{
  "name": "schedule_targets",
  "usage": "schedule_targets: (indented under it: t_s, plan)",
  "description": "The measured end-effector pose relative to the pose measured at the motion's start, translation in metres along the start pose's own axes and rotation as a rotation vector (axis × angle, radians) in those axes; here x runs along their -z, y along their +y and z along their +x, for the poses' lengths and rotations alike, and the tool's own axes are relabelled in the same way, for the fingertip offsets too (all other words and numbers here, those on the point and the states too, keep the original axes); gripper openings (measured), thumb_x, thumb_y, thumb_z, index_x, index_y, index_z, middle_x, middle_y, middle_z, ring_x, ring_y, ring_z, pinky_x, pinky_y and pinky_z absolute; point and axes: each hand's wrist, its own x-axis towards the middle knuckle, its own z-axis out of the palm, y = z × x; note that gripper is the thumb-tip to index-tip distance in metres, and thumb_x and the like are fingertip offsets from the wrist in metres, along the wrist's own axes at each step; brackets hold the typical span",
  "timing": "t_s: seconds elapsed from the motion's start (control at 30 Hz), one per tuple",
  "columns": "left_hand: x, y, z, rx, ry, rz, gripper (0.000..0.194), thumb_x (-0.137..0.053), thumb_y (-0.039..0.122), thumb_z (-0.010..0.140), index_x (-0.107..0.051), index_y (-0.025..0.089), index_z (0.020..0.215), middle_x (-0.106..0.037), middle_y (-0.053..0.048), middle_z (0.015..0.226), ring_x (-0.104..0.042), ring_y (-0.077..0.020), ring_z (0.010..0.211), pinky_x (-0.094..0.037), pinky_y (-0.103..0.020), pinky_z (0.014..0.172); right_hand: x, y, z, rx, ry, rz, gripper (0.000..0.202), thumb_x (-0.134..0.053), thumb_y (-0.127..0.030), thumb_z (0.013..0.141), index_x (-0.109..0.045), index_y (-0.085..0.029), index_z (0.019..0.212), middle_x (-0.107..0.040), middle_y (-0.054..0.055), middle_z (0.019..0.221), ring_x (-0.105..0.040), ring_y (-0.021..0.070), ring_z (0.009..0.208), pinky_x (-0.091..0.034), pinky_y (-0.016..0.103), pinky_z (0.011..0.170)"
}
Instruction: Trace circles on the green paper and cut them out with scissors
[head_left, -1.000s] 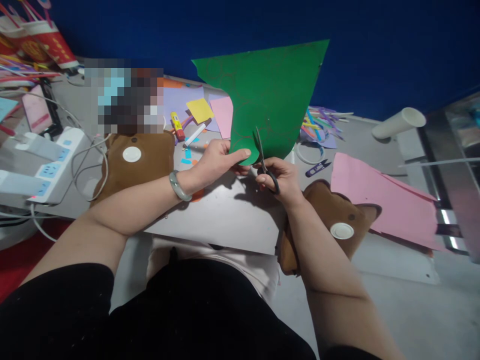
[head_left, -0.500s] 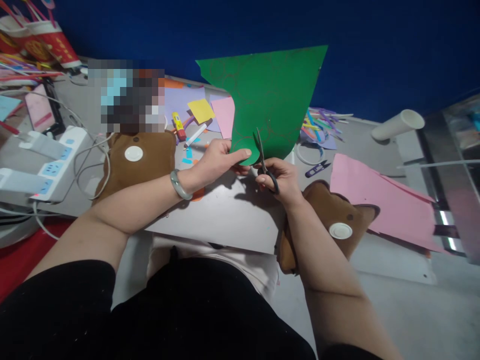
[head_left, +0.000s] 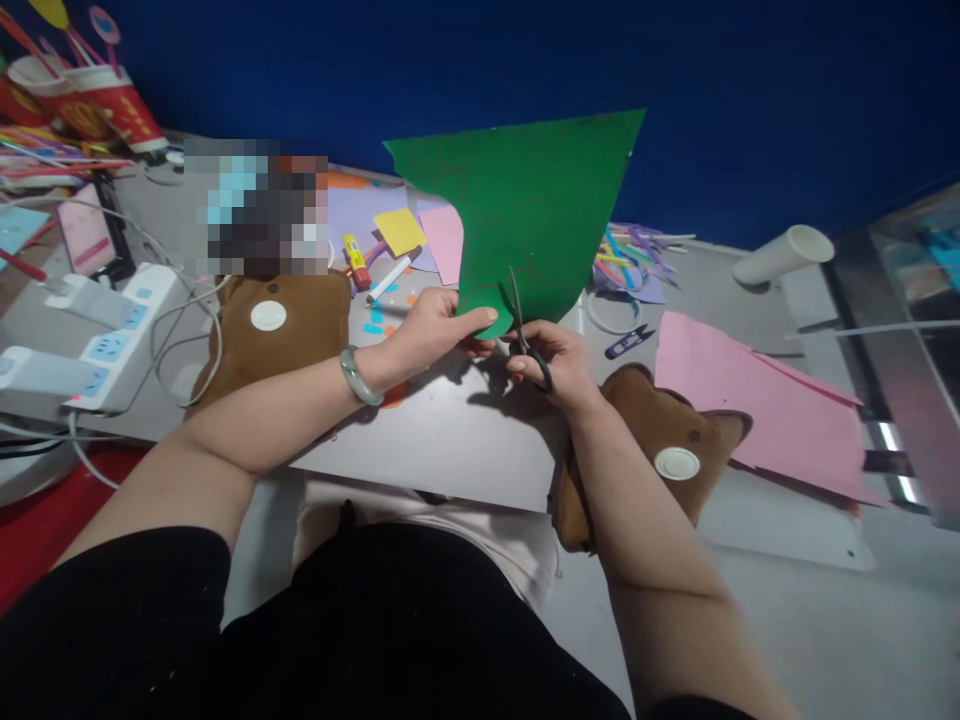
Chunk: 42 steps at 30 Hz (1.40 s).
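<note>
A large green sheet (head_left: pixel 532 210) with faint curved outlines stands up above the table, a curved bite cut from its left side. My left hand (head_left: pixel 435 330), a bracelet on its wrist, pinches the sheet's lower left corner between thumb and fingers. Black-handled scissors (head_left: pixel 520 318) are in my right hand (head_left: pixel 559 362), with its fingers round the handles. Their blades point up and lie at the sheet's lower edge, just right of my left thumb. The fingers under the sheet are partly hidden.
Brown cushions (head_left: pixel 300 318) lie under or beside both forearms. A power strip (head_left: pixel 120 335) with cables is at the left. Behind my left hand lie a glue stick (head_left: pixel 356 262), a white marker (head_left: pixel 391 277) and a yellow paper (head_left: pixel 400 232). Pink sheets (head_left: pixel 757 400) and small snips (head_left: pixel 628 342) are at the right.
The green sheet's top edge sits a little lower and further left in view. Both hands keep their grips, and the scissors have shifted slightly with the sheet. The whole view has moved a little.
</note>
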Motion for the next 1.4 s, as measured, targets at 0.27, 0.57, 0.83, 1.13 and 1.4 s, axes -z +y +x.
schedule_targets:
  t_s: [0.27, 0.57, 0.83, 1.13, 1.4]
  plan:
    - [-0.001, 0.005, -0.002, 0.012, -0.005, -0.013, 0.025, -0.075, 0.017, 0.098, -0.071, 0.011, 0.074, -0.073, -0.001, 0.062, -0.071, -0.0092, 0.056, -0.058, -0.018, 0.057, 0.004, 0.0, -0.001, 0.009, -0.034, -0.028, 0.064, -0.102, -0.07, 0.06, -0.074, -0.019, 0.088, -0.064, -0.003, 0.063, -0.057, 0.0116, 0.045, -0.046, 0.025, 0.042]
    - [-0.003, 0.006, -0.002, 0.019, -0.001, -0.027, 0.025, -0.077, 0.017, 0.096, -0.07, 0.012, 0.073, -0.073, 0.0, 0.061, -0.071, -0.0095, 0.055, -0.057, -0.017, 0.056, 0.004, -0.005, -0.002, -0.012, -0.012, -0.02, 0.064, -0.106, -0.066, 0.053, -0.076, -0.02, 0.086, -0.063, -0.003, 0.06, -0.056, 0.0122, 0.044, -0.045, 0.025, 0.042]
    - [-0.002, 0.006, -0.003, -0.005, -0.003, -0.019, 0.024, -0.078, 0.017, 0.096, -0.069, 0.012, 0.074, -0.073, 0.0, 0.062, -0.071, -0.0094, 0.055, -0.057, -0.018, 0.056, 0.005, -0.008, -0.003, 0.005, -0.015, -0.055, 0.064, -0.102, -0.071, 0.058, -0.076, -0.02, 0.085, -0.06, -0.003, 0.058, -0.054, 0.0114, 0.044, -0.041, 0.025, 0.042]
    - [-0.002, 0.008, -0.004, -0.003, -0.007, -0.008, 0.025, -0.078, 0.019, 0.096, -0.069, 0.013, 0.074, -0.072, 0.0, 0.062, -0.071, -0.01, 0.056, -0.058, -0.018, 0.057, 0.004, -0.011, -0.004, 0.001, 0.002, -0.053, 0.064, -0.103, -0.071, 0.056, -0.077, -0.02, 0.083, -0.061, -0.003, 0.058, -0.054, 0.0114, 0.042, -0.041, 0.025, 0.041]
    - [-0.004, 0.011, -0.004, 0.007, 0.006, 0.024, 0.029, -0.083, 0.024, 0.094, -0.065, 0.014, 0.074, -0.071, 0.002, 0.062, -0.071, -0.0093, 0.057, -0.057, -0.017, 0.056, 0.004, -0.013, -0.006, 0.007, 0.002, -0.076, 0.065, -0.1, -0.076, 0.059, -0.076, -0.021, 0.083, -0.06, -0.003, 0.056, -0.052, 0.0114, 0.041, -0.039, 0.026, 0.041]
